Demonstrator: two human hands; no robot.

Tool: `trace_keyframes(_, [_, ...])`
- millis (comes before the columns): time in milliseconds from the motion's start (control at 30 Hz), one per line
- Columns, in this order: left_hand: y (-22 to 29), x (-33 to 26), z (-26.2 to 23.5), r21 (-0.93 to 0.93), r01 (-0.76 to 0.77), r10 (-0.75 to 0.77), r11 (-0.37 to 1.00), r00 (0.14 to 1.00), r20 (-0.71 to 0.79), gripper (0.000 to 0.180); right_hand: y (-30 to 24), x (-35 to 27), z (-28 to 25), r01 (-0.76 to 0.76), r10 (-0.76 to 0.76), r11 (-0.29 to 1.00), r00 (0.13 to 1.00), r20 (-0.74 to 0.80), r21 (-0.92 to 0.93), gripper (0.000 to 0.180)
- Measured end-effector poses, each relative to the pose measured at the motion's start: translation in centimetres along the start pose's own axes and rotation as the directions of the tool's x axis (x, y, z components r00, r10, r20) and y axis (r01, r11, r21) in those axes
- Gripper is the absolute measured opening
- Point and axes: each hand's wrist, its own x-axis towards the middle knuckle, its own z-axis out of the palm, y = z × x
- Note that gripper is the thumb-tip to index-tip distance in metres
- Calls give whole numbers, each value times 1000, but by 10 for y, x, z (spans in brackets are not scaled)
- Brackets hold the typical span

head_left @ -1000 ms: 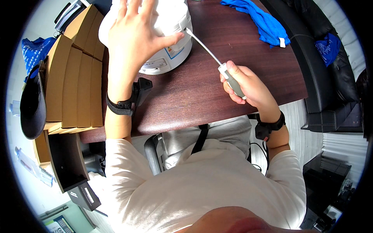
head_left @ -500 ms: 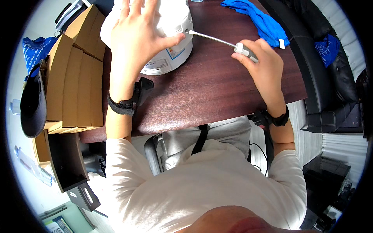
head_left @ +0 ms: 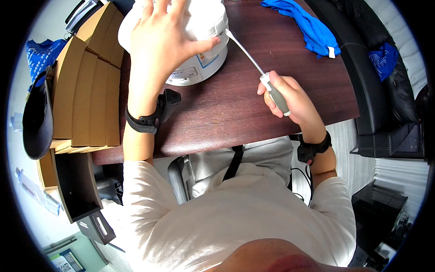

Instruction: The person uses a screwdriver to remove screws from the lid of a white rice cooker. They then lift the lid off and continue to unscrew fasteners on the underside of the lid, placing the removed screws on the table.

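Screwdriver [head_left: 279, 99] between appliance [head_left: 209, 69] and table edge [head_left: 226, 143]

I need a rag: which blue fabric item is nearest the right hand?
The white-tagged cloth on the table; another lies on the black sofa, a third left of the cardboard boxes.

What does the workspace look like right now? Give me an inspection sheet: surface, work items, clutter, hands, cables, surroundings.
Surface: dark red-brown tabletop, wood-grained look.
Work items: white appliance, rounded, cut off by the upper picture edge; screwdriver, tip at the appliance's right side, exact contact unclear.
Clutter: crumpled blue cloth at the table's far right.
Left hand: spread over the appliance.
Right hand: closed around the screwdriver's grey-and-white handle.
Cables: dark cable below the right wrist; its ends cannot be traced.
Surroundings: cardboard boxes and dark cap left; black sofa right.
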Motion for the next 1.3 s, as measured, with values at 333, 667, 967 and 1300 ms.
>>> trace_keyframes(333, [-1,-1,2,29,-29,30,999,999,-25,93,4,-1,5,-26,25,998,999,22,62,50])
trace_keyframes(667, [1,1,-1,11,-19,19,1000,1000,-10,92,4,-1,9,-5,5,1000,1000,-7,22,47])
trace_keyframes(967, [0,1,1,9,-29,29,1000,999,-19,92,4,-1,9,-12,12,1000,1000,-18,4,47])
trace_keyframes(1300, [3,0,-2,-10,0,-1,1000,1000,-7,88,-25,-6,20,-74,57,949,996,-66,-306,40])
